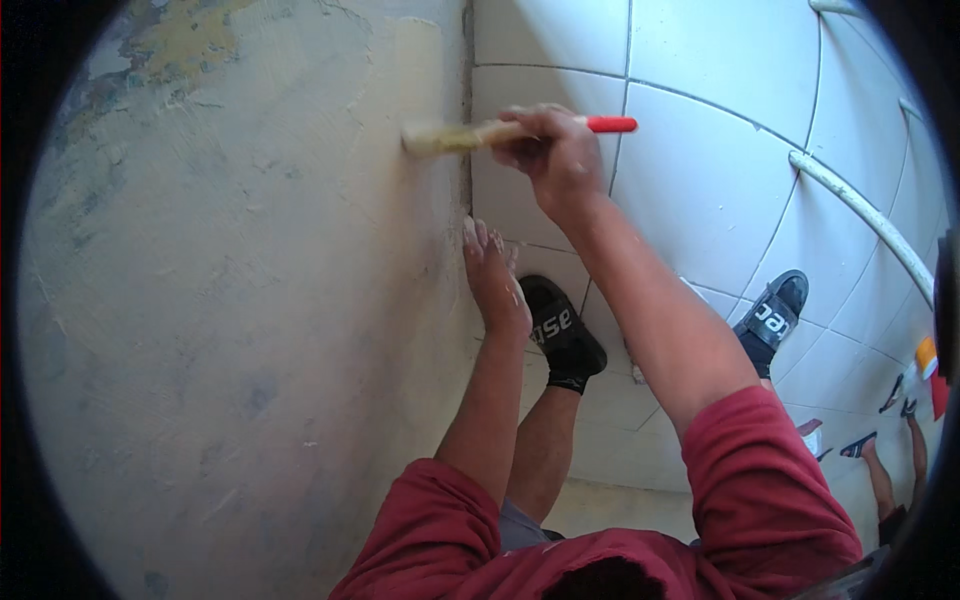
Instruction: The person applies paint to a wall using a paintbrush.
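Note:
My right hand (562, 154) grips a paintbrush (491, 135) by its handle, whose red end (615, 124) sticks out behind the fist. The brush head is blurred, and its bristles meet the plastered wall (262, 247) on the left. A smooth, cream-coloured strip (420, 67) lies on the wall above the bristles. Below the brush, my left hand (495, 281) is held at the wall's edge with its fingers extended and holds nothing. Whitish smears cover its fingers. Whether its fingertips touch the wall, I cannot tell.
White tiles (697, 157) cover the floor, where my feet stand in black slides (562, 322). A pale curved pipe (862, 217) runs along the right. Another person's legs (877, 472) show at the far right, near an orange object (927, 356). Old paint patches (187, 37) mark the upper wall.

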Motion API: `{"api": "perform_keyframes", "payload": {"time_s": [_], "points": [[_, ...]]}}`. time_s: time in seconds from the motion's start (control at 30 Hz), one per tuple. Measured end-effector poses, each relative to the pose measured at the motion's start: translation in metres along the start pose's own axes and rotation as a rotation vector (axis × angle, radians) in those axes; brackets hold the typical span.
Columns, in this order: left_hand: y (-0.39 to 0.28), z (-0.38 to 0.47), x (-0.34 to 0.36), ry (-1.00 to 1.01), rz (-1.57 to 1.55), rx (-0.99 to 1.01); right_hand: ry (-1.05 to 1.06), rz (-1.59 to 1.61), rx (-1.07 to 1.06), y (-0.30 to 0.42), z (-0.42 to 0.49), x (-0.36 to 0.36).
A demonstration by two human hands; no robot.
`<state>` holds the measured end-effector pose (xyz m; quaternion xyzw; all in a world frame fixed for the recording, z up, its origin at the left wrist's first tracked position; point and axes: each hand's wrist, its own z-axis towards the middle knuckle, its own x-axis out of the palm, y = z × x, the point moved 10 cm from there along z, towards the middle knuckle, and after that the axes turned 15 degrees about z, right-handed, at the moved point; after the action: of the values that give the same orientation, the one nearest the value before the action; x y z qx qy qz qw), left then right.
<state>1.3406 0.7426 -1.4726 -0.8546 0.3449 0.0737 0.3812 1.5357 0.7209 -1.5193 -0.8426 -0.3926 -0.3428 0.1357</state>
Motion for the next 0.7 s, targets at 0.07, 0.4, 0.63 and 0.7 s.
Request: {"api": "perform_keyframes", "payload": {"time_s": [0.07,0.4,0.63,0.7], "points": [[0.008,-0.008,-0.004,-0.004,0.019,-0.034,-0.032,-0.123,0.014,0.014,-0.007,-0.006],[0.007,-0.028,-0.018,0.003,0.053,-0.042,0.045,0.008,-0.086,0.000,0.014,0.000],[0.013,-0.035,0.006,0.126,0.064,-0.068,0.068,0.199,-0.214,0.060,0.082,0.002],[0.009,-0.035,0.013,0.143,0.026,-0.060,0.189,0.218,-0.218,0.077,0.110,0.024]]}}
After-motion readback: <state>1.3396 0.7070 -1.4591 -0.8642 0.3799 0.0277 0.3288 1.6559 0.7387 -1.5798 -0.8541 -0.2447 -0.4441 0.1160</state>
